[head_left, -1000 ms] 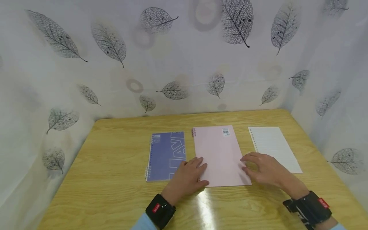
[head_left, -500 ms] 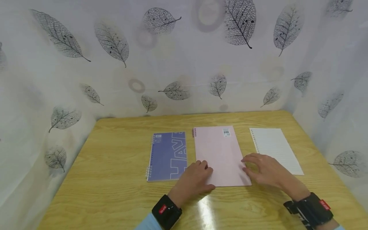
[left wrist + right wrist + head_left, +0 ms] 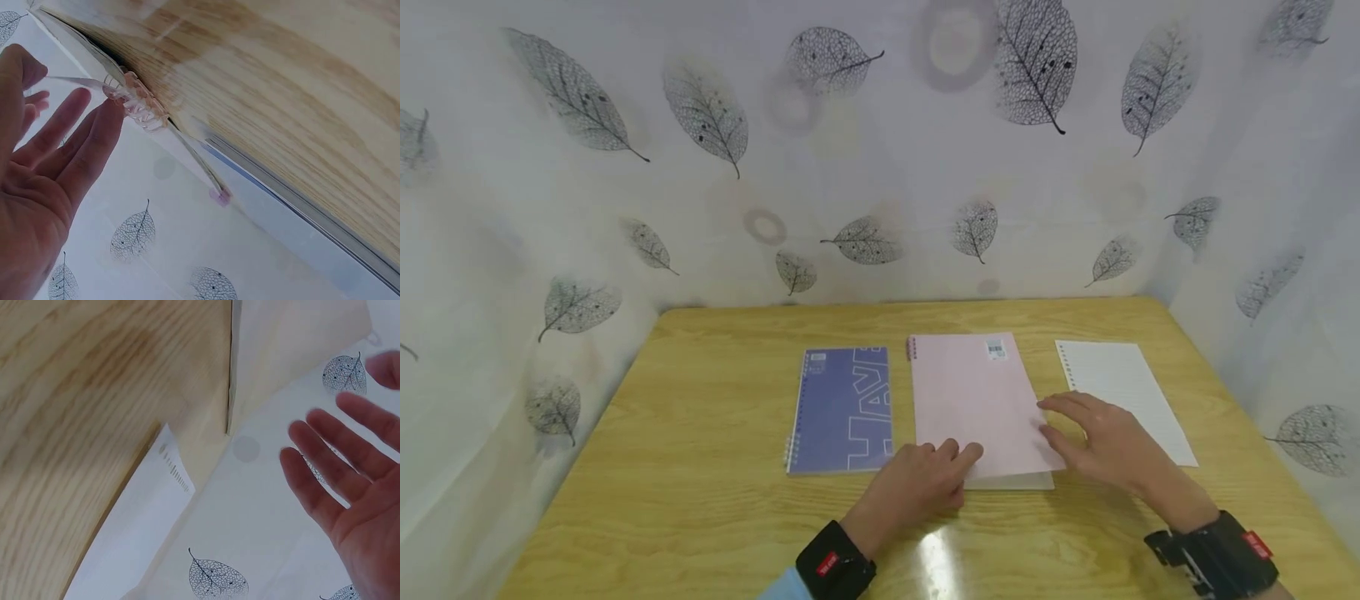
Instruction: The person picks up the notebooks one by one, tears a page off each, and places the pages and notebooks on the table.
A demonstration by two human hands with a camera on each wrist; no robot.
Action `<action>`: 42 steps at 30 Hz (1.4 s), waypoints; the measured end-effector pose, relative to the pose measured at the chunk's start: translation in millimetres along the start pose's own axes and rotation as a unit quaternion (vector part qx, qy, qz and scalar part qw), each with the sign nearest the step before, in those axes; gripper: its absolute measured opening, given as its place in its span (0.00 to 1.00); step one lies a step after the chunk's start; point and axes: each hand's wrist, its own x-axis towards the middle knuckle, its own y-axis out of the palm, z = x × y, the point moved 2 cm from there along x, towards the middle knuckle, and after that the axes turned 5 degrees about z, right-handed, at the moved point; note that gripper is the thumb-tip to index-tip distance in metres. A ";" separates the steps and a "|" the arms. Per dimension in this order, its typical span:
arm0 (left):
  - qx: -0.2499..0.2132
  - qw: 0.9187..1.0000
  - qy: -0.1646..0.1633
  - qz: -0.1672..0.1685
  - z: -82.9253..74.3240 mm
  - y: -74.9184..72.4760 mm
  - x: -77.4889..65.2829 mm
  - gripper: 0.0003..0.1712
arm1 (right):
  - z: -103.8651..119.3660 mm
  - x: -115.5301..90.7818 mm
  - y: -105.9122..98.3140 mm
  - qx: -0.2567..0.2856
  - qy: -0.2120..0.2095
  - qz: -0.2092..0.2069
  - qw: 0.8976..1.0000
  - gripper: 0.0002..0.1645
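A pink spiral notebook (image 3: pixel 973 392) lies on the table, its cover lifted at the near edge so that pale pages show beneath. My left hand (image 3: pixel 921 479) pinches that cover at the near edge, index finger on top. In the left wrist view, the lifted cover's thin edge runs from the fingers of the left hand (image 3: pixel 44 169) to the notebook's ring coil (image 3: pixel 140 103). Beside the cover's right edge is my right hand (image 3: pixel 1093 437), fingertips right at the edge. Seen from the right wrist, the right hand (image 3: pixel 356 469) has spread, relaxed fingers.
To the left lies a blue-purple spiral notebook (image 3: pixel 842 408) with white outlined letters. A loose lined sheet (image 3: pixel 1127 392) with punched holes lies to the right, partly behind the right hand. A leaf-patterned curtain (image 3: pixel 880 167) borders the wooden table (image 3: pixel 700 500).
My left hand has moved right along the notebook's near edge and curled its fingers. The pink cover has come up there, exposing pages. The right hand keeps its place beside the notebook.
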 end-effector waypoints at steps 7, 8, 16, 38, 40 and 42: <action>-0.006 1.000 -0.004 0.011 -5.7 -1.8 -2.8 0.26 | -9.1 1.1 -12.7 0.003 0.025 -0.071 0.997 0.21; 0.000 1.000 0.000 0.006 -6.6 -2.0 -3.9 0.26 | -10.2 1.0 -13.8 0.003 0.029 -0.072 0.997 0.21; 0.060 0.998 0.006 -0.008 -10.5 -3.0 -9.8 0.18 | -12.8 1.4 -16.0 0.002 0.031 -0.071 0.997 0.19; -0.094 0.982 -0.166 -0.014 -16.0 -18.0 -43.4 0.41 | -7.0 2.9 -5.5 0.023 -0.045 -0.019 0.999 0.19; -0.092 0.979 -0.180 -0.011 -15.9 -20.6 -47.5 0.43 | -6.8 2.0 -2.6 0.029 -0.045 -0.006 0.999 0.19; -0.083 0.978 -0.192 -0.007 -14.8 -23.1 -51.5 0.43 | -6.4 1.0 -0.2 0.035 -0.044 0.006 0.998 0.19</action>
